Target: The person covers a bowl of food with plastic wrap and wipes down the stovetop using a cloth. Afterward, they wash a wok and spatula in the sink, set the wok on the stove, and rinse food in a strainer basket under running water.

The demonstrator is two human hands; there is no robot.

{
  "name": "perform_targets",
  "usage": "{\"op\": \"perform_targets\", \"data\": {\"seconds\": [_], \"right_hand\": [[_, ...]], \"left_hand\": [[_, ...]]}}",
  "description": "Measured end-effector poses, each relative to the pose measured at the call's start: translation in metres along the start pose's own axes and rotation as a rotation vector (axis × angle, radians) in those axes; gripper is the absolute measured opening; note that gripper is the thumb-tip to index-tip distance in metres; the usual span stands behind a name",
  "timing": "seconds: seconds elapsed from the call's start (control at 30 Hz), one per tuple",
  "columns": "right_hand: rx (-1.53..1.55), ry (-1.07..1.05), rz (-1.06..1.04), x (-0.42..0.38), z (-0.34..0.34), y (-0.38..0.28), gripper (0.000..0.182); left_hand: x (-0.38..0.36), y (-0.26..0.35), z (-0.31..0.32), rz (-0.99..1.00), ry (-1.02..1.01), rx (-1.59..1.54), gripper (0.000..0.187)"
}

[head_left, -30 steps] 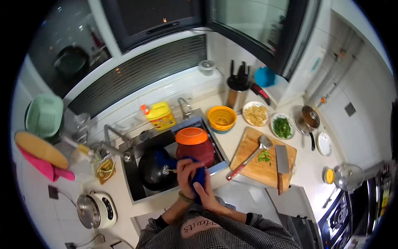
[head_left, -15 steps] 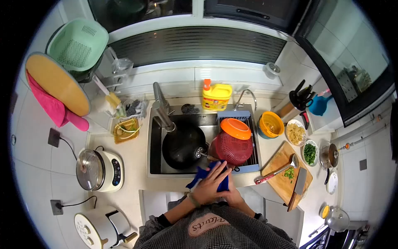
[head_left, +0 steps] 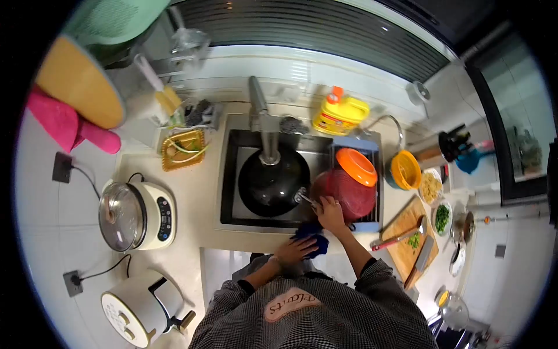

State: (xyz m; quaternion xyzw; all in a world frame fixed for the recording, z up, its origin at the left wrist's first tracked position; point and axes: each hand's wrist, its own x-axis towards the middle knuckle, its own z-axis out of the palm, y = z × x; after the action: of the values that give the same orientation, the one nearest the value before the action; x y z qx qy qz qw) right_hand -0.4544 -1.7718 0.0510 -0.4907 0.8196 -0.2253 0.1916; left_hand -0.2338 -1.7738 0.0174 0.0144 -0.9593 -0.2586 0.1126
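Note:
A black wok (head_left: 273,181) lies in the sink (head_left: 228,218), under the metal faucet (head_left: 268,136). My right hand (head_left: 331,216) has its fingers around the wok handle (head_left: 307,199), at the sink's front edge. By the counter edge, my left hand (head_left: 295,250) holds a dark blue cloth (head_left: 317,243), its fingers lying over the fabric. Just beyond my right hand sits a red strainer basket (head_left: 346,195), with an orange bowl (head_left: 356,167) leaning on top.
A yellow detergent bottle (head_left: 340,114) stands behind the sink. To the right are a cutting board (head_left: 401,253) with a ladle (head_left: 398,235) and cleaver (head_left: 419,262), and bowls of chopped food (head_left: 443,217). An electric pot (head_left: 139,215) and a rice cooker (head_left: 142,308) occupy the left.
My hands have parted: the right has moved forward onto the wok handle, while the left has kept the cloth, lower and nearer my body. The camera view has shifted and tilted.

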Motion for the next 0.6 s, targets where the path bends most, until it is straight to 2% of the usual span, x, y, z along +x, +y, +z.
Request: {"op": "perform_targets", "data": {"seconds": [0.07, 0.1, 0.13, 0.2, 0.27, 0.33, 0.4, 0.47, 0.53, 0.57, 0.6], "right_hand": [[-0.432, 0.004, -0.158, 0.004, 0.011, 0.002, 0.035], [-0.442, -0.15, -0.145, 0.005, 0.013, 0.007, 0.033], [-0.442, -0.163, -0.162, 0.004, 0.013, 0.007, 0.033], [-0.538, -0.03, -0.216, 0.004, 0.012, 0.002, 0.028], [-0.555, -0.056, -0.197, 0.009, 0.018, 0.003, 0.026], [-0.579, -0.089, -0.171, 0.015, 0.017, -0.003, 0.024], [-0.65, -0.267, -0.063, 0.024, 0.01, -0.016, 0.026], [-0.588, -0.193, -0.133, 0.02, 0.013, -0.007, 0.024], [-0.515, -0.254, -0.007, 0.019, 0.01, -0.009, 0.033], [-0.515, -0.247, 0.001, 0.019, 0.006, -0.013, 0.033], [-0.437, -0.408, 0.102, 0.02, -0.001, -0.018, 0.041]], "left_hand": [[-0.023, -0.009, -0.018, -0.151, 0.009, -0.016, 0.043], [-0.044, -0.009, -0.038, -0.267, 0.011, -0.046, 0.044], [-0.066, -0.012, -0.058, -0.386, 0.025, -0.077, 0.045], [-0.124, -0.035, -0.076, -0.587, 0.19, -0.142, 0.047], [-0.168, -0.064, -0.084, -1.035, 0.278, 0.093, 0.048], [-0.153, -0.08, -0.114, -1.221, 0.492, 0.375, 0.051], [-0.134, -0.116, -0.11, -1.258, 0.544, 0.357, 0.063], [-0.092, -0.143, -0.119, -1.184, 0.592, 0.326, 0.064], [-0.056, -0.186, -0.128, -1.081, 0.409, 0.348, 0.065], [-0.038, -0.211, -0.13, -0.988, 0.378, 0.462, 0.063], [-0.018, -0.238, -0.129, -0.992, 0.333, 0.523, 0.061]]}}
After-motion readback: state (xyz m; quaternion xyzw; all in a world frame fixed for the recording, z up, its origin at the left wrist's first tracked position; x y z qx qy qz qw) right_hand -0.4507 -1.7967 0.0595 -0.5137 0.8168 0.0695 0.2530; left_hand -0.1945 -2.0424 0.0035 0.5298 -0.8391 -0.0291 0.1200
